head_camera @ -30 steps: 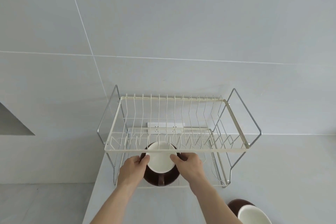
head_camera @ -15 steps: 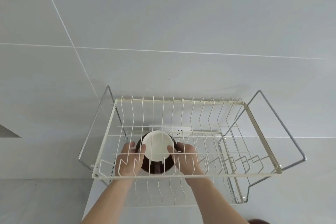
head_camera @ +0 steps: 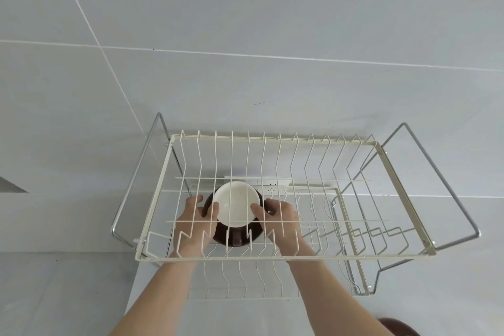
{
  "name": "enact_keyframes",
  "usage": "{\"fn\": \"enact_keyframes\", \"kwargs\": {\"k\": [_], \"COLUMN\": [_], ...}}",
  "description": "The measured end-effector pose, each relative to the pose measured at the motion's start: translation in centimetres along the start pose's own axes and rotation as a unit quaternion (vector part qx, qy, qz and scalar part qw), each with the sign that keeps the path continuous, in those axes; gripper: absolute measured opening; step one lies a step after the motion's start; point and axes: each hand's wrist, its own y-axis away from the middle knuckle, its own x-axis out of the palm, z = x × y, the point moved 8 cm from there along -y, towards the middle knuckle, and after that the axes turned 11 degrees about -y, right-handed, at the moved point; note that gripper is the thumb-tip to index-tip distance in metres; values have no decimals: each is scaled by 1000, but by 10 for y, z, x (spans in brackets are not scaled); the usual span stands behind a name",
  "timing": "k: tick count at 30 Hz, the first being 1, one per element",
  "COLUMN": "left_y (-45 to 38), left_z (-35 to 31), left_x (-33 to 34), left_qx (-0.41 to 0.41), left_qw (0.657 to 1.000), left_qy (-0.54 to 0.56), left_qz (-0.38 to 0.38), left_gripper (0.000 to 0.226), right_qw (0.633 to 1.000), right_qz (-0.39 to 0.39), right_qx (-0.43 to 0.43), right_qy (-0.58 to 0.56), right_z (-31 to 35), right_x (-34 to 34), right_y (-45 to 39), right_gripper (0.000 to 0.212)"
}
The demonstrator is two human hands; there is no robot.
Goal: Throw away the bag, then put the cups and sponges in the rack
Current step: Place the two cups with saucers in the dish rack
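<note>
As before, both hands [head_camera: 194, 222] grip cup [head_camera: 236, 204].

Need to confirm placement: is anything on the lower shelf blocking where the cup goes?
Nothing visible. Both hands, left and right, hold the cup under the rack's upper tier; the lower shelf around it looks bare.

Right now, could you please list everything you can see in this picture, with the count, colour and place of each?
Dish rack: one, cream wire tiers on a silver frame, on the counter against the wall.
Cup: one, brown outside and white inside, on the lower tier.
Power strip: one, white, behind the rack.
Brown object: one, bottom edge, cut off.
Counter: one, pale grey.
Wall: grey tiles.
Left hand: on the cup's left side.
Right hand: on its right side.
</note>
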Motion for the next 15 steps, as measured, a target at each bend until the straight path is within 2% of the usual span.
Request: {"fn": "enact_keyframes", "kwargs": {"k": [2,4,5,7,8,10,13,15], "left_y": [3,7,7,10,12,16,16,17], "left_z": [-8,-19,-25,-37,-43,-52,-63,-70], "left_x": [-4,-10,-13,-16,-17,-19,-20,-19], "left_qx": [34,77,98,144,168,220,306,348], "left_qw": [999,996,992,981,974,953,903,872], "left_qy": [-8,-53,-83,-127,-150,-202,-278,-315], "left_qz": [-3,-11,-18,-26,-30,-54,-119,-141], "left_gripper": [79,72,67,68,75,85,73,79], "right_qw": [1000,999,998,987,978,959,924,907], "right_qz": [-7,-12,-10,-43,-62,-58,-52,-51], "right_qx": [-4,-15,-21,-62,-104,-161,-223,-242], "right_qy": [24,37,62,142,171,225,308,342], "right_z": [3,8,12,20,27,37,44,47], "right_x": [-3,-5,-4,-8,-11,-12,-12,-11], "right_y": [2,4,7,10,11,13,8,7], "right_gripper": [45,27,27,62,71,79,91,101]}}
